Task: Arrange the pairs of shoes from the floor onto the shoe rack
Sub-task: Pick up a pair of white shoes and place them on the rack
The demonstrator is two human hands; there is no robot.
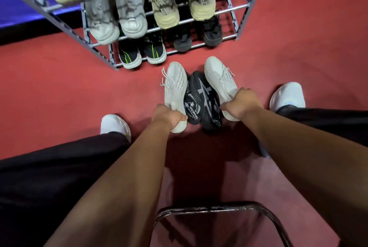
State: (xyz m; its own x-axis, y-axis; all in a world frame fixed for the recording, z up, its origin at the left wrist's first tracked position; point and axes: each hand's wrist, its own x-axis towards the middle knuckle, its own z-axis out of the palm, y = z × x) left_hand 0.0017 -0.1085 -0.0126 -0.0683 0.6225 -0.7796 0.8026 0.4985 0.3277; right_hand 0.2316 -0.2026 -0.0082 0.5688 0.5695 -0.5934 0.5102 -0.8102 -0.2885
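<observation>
Two white knit sneakers are held above the red floor in front of the metal shoe rack (207, 44). My left hand (168, 116) grips the heel of the left white sneaker (175, 85). My right hand (242, 103) grips the heel of the right white sneaker (220, 76). Between them on the floor lies a pair of black sneakers (201, 99) with grey markings. The rack's tiers hold several pairs: beige, grey-white, black with green stripes, and dark grey ones.
My feet in white shoes stand on the floor at left (114, 124) and right (287, 95). A black metal stool frame (215, 209) sits close below me. A blue surface (18, 11) lies behind the rack at the far left.
</observation>
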